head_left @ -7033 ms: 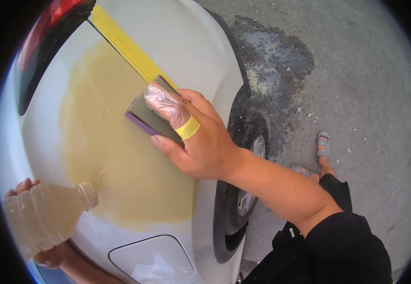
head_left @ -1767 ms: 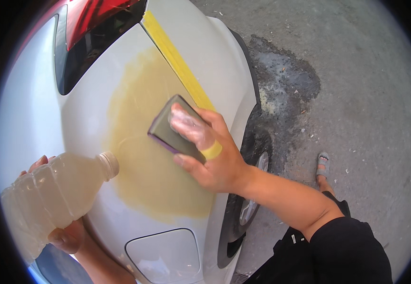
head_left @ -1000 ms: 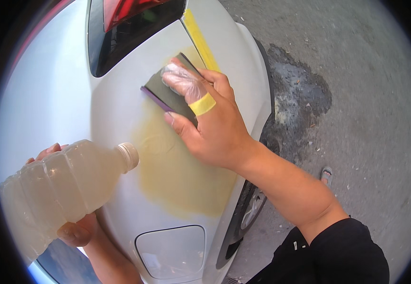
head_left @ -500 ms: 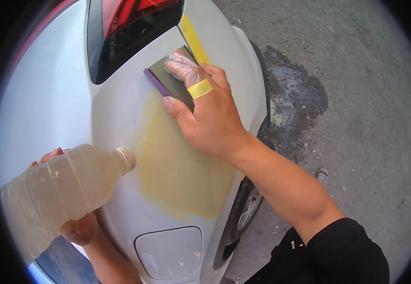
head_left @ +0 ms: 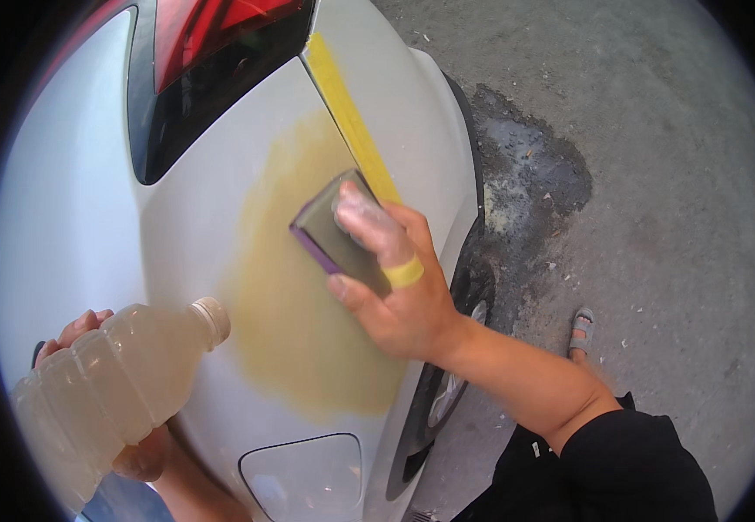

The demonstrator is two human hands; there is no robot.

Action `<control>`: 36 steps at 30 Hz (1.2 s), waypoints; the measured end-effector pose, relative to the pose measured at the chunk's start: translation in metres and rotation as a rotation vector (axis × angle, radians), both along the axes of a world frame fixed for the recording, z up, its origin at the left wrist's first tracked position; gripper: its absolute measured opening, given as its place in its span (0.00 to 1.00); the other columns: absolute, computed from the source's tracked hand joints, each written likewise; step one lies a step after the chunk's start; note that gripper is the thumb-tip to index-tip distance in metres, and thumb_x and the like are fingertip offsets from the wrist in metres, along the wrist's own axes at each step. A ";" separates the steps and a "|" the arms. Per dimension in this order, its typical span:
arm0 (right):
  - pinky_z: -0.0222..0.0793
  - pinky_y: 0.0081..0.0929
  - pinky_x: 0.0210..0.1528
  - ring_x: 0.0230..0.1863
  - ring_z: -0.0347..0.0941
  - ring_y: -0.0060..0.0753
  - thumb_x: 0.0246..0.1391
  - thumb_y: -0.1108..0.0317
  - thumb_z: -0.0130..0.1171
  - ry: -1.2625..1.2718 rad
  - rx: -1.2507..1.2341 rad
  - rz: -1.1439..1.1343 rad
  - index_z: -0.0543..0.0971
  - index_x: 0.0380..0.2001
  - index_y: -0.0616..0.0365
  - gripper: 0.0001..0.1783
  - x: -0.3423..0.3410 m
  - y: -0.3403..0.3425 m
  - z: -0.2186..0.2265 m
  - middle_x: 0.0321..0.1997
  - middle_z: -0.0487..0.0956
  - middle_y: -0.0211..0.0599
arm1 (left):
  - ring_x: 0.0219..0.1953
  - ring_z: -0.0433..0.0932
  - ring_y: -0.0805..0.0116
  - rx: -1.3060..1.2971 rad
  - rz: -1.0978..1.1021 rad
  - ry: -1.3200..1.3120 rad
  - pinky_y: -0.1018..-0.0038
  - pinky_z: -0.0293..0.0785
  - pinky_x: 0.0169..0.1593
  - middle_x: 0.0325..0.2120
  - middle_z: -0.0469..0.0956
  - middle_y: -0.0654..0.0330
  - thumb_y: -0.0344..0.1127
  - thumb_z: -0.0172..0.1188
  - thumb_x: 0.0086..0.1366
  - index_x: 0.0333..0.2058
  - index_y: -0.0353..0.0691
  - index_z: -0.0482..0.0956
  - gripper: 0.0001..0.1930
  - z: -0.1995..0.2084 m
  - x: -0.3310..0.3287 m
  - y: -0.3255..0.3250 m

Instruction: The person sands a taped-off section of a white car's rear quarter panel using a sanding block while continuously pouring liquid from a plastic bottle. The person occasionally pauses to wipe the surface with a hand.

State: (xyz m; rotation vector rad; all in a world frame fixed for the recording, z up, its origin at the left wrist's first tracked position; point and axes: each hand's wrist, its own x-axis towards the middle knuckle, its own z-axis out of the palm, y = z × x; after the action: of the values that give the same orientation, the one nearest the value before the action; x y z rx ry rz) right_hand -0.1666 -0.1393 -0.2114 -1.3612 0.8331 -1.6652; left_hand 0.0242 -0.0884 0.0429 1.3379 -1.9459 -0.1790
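My right hand is closed on a dark sanding block with a purple edge, pressed to the car's rear side panel. Clear plastic, held by a yellow tape band, wraps some of its fingers. Under and around the block spreads a yellowish patch on the white panel. At the lower left my left hand grips a large plastic bottle of cloudy liquid. The bottle lies tilted, its white cap end toward the patch. Its body hides part of that hand's fingers.
Yellow masking tape runs along the panel seam. A red tail light is at the top, a fuel flap at the bottom. Right of the wheel lies asphalt with a wet stain. My sandaled foot shows there.
My right hand has slid the sanding block down the panel, toward me and slightly right, uncovering the patch's upper part. The bottle sits slightly lower in view, still in my left hand.
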 end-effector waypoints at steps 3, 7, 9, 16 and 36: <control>0.57 0.45 0.67 0.69 0.58 0.54 0.49 0.68 0.70 -0.012 -0.065 0.086 0.72 0.64 0.56 0.37 0.003 0.091 -0.023 0.73 0.67 0.35 | 0.66 0.65 0.47 0.024 -0.007 0.001 0.48 0.62 0.68 0.64 0.63 0.43 0.73 0.63 0.55 0.69 0.38 0.55 0.55 0.004 0.005 0.004; 0.56 0.48 0.67 0.67 0.60 0.56 0.52 0.69 0.67 -0.046 -0.002 0.058 0.71 0.63 0.55 0.34 0.009 0.037 -0.007 0.72 0.68 0.39 | 0.66 0.65 0.47 0.048 -0.071 -0.027 0.48 0.61 0.69 0.64 0.63 0.43 0.72 0.63 0.56 0.69 0.39 0.55 0.55 0.003 0.020 0.013; 0.58 0.43 0.68 0.65 0.63 0.53 0.55 0.68 0.67 0.017 -0.055 -0.070 0.69 0.63 0.56 0.32 0.012 -0.029 0.013 0.70 0.69 0.48 | 0.66 0.65 0.46 0.043 -0.040 0.026 0.48 0.61 0.69 0.64 0.63 0.44 0.72 0.63 0.55 0.69 0.39 0.55 0.55 0.000 0.018 0.011; 0.58 0.48 0.68 0.65 0.62 0.59 0.54 0.67 0.67 -0.034 0.002 0.038 0.70 0.63 0.57 0.33 -0.006 0.073 -0.049 0.73 0.66 0.42 | 0.65 0.65 0.46 0.020 0.030 -0.028 0.48 0.60 0.69 0.64 0.64 0.43 0.73 0.61 0.55 0.68 0.37 0.56 0.55 0.001 -0.004 0.000; 0.60 0.48 0.66 0.66 0.64 0.57 0.54 0.68 0.67 -0.155 0.006 -0.041 0.64 0.66 0.57 0.38 -0.011 -0.029 -0.006 0.68 0.70 0.51 | 0.64 0.67 0.41 -0.059 0.078 -0.228 0.48 0.62 0.68 0.62 0.65 0.38 0.75 0.53 0.58 0.66 0.27 0.56 0.56 0.030 -0.005 0.001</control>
State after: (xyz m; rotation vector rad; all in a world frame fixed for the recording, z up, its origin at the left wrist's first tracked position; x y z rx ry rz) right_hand -0.1771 -0.1684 -0.2177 -1.2003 0.7795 -1.7735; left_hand 0.0192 -0.0875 0.0731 1.4442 -2.0643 0.0715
